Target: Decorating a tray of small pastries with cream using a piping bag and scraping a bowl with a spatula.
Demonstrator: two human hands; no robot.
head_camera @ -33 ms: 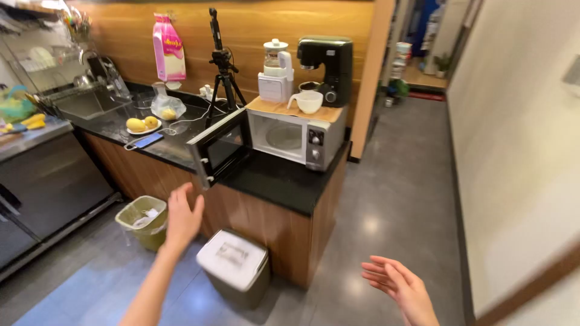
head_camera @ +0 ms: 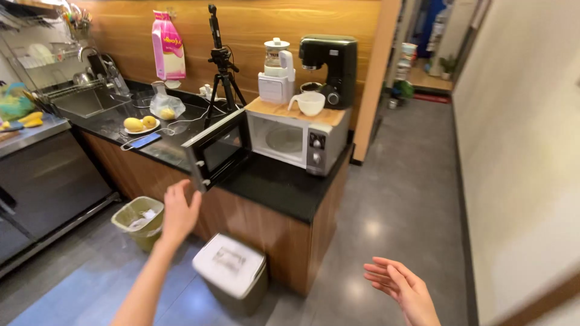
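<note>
A white microwave (head_camera: 299,140) stands on the black counter (head_camera: 278,184), and its dark glass door (head_camera: 217,148) is swung wide open to the left. My left hand (head_camera: 179,212) is raised with fingers apart just below the door's outer edge, not touching it and holding nothing. My right hand (head_camera: 402,288) hangs low at the right over the grey floor, palm up, fingers spread and empty. The microwave's inside looks empty.
On the microwave sit a wooden board, a white bowl (head_camera: 310,102), a white kettle-like appliance (head_camera: 277,75) and a black coffee machine (head_camera: 331,63). A camera tripod (head_camera: 222,66), a plate of yellow fruit (head_camera: 142,124) and a phone (head_camera: 142,141) share the counter. A white-lidded bin (head_camera: 231,265) and a green bin (head_camera: 140,220) stand on the floor below.
</note>
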